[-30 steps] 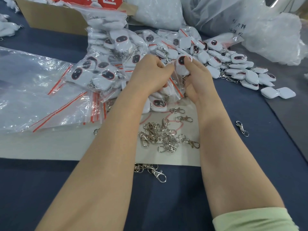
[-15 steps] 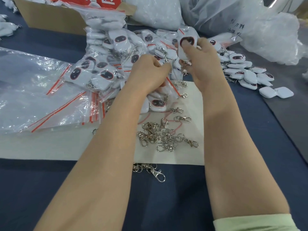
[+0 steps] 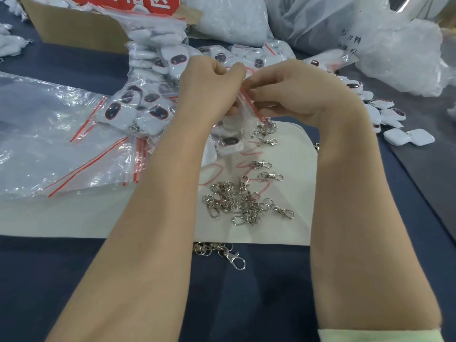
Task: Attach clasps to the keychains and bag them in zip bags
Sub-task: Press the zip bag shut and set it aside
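Metal clasps (image 3: 241,203): one tangled heap on the white sheet (image 3: 74,218), too knotted to count. Two singles lie just beyond it, and a small cluster sits under the right wrist. A short string lies on the blue counter (image 3: 271,304) at the sheet's near edge.
Held bag: one small clear zip bag (image 3: 249,104) with a red strip, held up between both hands above the far part of the sheet.
Left hand (image 3: 212,87): fingers curled tight, pinching the bag's left side.
Right hand (image 3: 296,95): fingers closed together on the bag's red-striped mouth.
Keychains: one bagged keychain (image 3: 229,141) with a dark face lies just near of the hands. A bagged pile (image 3: 140,109) sits to the left and a loose pile (image 3: 392,114) to the right, neither countable. Two white ones (image 3: 409,138) lie face down at the far right.
Empty bags (image 3: 61,144): a flat stack at the left, number unclear.
Far side: one cardboard box (image 3: 79,30), cut off at the top, and bulky plastic sacks (image 3: 394,58).
Hidden: the fingertips of both hands, and whether the held bag contains a keychain.
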`<act>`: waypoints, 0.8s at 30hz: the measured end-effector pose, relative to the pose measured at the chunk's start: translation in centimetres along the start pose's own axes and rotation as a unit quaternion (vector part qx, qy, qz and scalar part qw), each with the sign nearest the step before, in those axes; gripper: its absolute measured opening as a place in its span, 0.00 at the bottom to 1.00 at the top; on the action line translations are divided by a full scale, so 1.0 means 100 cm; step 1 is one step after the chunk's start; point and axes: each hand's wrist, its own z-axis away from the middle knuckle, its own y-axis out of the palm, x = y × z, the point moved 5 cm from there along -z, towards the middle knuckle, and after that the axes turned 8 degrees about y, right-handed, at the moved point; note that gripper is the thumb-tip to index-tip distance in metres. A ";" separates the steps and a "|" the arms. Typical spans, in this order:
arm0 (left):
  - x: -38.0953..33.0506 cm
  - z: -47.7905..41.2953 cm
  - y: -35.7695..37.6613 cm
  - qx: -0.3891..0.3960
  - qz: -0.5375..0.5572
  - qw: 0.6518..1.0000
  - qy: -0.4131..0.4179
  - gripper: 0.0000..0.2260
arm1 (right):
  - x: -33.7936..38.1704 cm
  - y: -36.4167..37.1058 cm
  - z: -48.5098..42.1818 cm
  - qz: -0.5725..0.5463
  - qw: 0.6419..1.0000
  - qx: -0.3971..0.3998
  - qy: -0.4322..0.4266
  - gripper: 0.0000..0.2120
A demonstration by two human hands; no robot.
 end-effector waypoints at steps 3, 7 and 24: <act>0.000 0.000 0.002 0.005 0.008 1.000 0.003 0.14 | -0.011 -0.020 -0.007 -0.037 0.988 -0.150 -0.001 0.11; 0.010 0.004 0.005 0.015 0.016 1.000 -0.020 0.14 | -0.050 -0.035 -0.018 -0.041 0.929 -0.361 0.070 0.15; 0.019 0.005 0.011 0.025 0.018 0.999 -0.023 0.17 | -0.081 0.006 -0.062 0.134 0.936 -0.287 0.150 0.22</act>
